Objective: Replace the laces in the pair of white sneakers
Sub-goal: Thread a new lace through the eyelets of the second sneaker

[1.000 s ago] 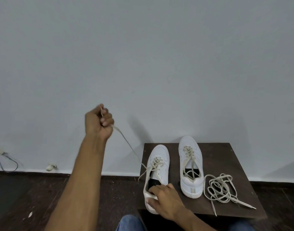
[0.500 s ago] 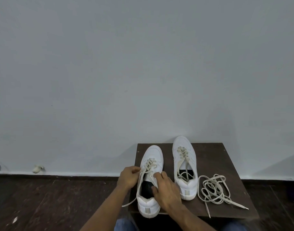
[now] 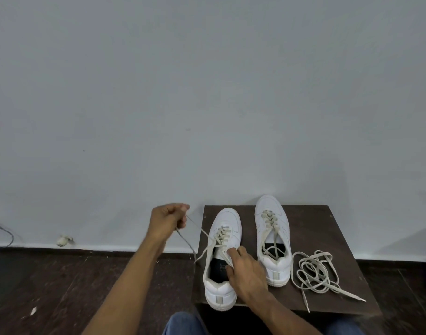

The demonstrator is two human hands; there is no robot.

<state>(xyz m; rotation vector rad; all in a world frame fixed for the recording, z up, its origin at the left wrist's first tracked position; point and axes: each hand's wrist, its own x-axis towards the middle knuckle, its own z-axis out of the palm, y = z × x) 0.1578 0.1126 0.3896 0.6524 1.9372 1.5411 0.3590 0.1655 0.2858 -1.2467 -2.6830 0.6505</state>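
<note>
Left hand (image 3: 167, 220): raised off the left edge of the table, fingers curled into a fist that pinches a lace end (image 3: 195, 224); the lace runs taut from the fist down and right to the eyelets of the nearer sneaker, and a slack part drops below the hand toward the floor.
Right hand (image 3: 245, 272): rests on the right side of the left sneaker's collar, forefinger stretched forward onto the lacing near the tongue; the other fingers seem loosely bent against the shoe, though whether they grip it is hard to make out.
Left sneaker (image 3: 223, 257): white, on the table's left part, toe toward the wall, heel at the near edge, partly laced, between the two hands.
Right sneaker (image 3: 272, 238): white, just beside the first, set a little farther back, laced with loose ends falling into its opening; neither hand touches it.
Spare laces (image 3: 316, 274): a loose tangle on the table right of the right sneaker, well apart from both hands.
Table (image 3: 328, 226): dark wood, against a pale wall.
</note>
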